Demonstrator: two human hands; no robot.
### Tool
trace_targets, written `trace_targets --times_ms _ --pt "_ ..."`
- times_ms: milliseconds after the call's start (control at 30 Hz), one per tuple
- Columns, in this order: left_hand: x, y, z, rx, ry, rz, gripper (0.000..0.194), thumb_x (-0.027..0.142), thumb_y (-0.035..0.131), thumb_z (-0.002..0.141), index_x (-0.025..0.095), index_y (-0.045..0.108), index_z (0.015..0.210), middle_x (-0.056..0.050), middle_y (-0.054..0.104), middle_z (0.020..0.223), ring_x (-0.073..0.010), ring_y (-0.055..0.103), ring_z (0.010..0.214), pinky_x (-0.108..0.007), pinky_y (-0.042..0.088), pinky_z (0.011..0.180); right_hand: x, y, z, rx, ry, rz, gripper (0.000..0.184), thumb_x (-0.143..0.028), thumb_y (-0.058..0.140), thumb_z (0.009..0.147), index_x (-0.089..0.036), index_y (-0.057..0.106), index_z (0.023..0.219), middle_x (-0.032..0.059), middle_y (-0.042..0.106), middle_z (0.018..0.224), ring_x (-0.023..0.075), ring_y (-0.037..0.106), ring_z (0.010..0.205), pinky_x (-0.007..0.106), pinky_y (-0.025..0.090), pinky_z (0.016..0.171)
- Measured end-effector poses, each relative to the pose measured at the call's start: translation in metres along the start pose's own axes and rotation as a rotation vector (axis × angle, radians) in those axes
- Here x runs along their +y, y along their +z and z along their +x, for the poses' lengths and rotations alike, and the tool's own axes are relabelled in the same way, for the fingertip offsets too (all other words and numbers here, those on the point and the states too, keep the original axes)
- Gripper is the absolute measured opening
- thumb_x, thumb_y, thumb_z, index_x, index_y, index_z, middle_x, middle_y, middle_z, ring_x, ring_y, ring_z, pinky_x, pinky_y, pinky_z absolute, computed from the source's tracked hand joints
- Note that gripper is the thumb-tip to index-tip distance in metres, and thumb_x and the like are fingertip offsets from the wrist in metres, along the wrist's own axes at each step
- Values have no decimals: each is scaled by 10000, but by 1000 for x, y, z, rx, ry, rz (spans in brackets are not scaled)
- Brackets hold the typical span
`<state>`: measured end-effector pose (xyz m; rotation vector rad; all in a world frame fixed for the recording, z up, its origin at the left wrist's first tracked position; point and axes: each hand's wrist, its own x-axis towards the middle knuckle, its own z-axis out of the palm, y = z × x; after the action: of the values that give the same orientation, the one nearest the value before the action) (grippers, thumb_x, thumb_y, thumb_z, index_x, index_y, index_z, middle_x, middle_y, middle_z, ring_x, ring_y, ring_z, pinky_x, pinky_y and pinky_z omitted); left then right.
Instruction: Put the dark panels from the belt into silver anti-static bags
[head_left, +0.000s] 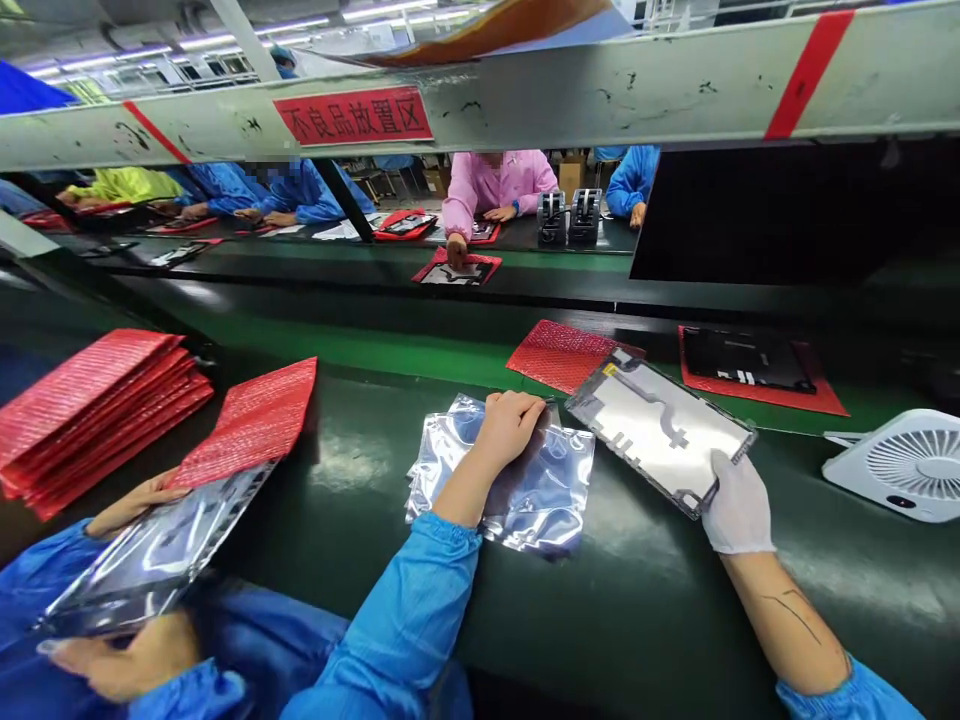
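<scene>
Toward far edge of desk: 1 silver-faced panel, tilted, near-right corner clasped by your R hand, prob. to spare its face. Clear bags under your L hand, prob. steadied; fingers curled, pinch can't tell.

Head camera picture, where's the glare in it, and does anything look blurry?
Head view: sharp white glare on the shiny bags under the left hand; head view: a paler, hazy reflection on the dark table; head view: the co-worker's lower hand, at lower left, looks soft.
</scene>
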<state>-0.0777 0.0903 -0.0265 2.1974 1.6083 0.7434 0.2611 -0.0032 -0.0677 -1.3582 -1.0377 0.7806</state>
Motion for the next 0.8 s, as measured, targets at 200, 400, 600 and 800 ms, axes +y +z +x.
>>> trace_targets --times_ms 200,400,600,800 --pt "2 -1 0 54 -20 -56 319 308 485 1070 237 788 997 -39 788 1012 -229 656 979 -426 420 984 -25 11 -16 -191 55 -163 626 -758 637 844 -197 802 1068 143 801 1115 380 716 1125 512 547 1055" --pt "26 0 -7 -6 95 -106 243 308 559 1055 258 787 986 -12 796 990 -211 651 938 -430 395 988 -29 19 -17 -360 149 -136 644 -780 620 840 -183 770 1027 133 803 1056 345 741 1010 468 599 946" --pt "68 3 -28 76 164 -101 322 470 530 1052 257 769 1088 -59 782 1000 -256 633 969 -449 388 902 -60 93 -30 -542 29 -456 431 -510 515 1008 -194 700 1235 132 771 1104 289 743 987 435 574 939" --pt "60 -14 -34 177 251 -254 736 643 108 1076 230 648 1360 -110 737 1185 -269 640 1065 -445 431 960 -83 152 -30 -754 -59 -349 384 -441 483 1045 -203 680 1274 133 746 1222 294 708 1133 454 526 1047"
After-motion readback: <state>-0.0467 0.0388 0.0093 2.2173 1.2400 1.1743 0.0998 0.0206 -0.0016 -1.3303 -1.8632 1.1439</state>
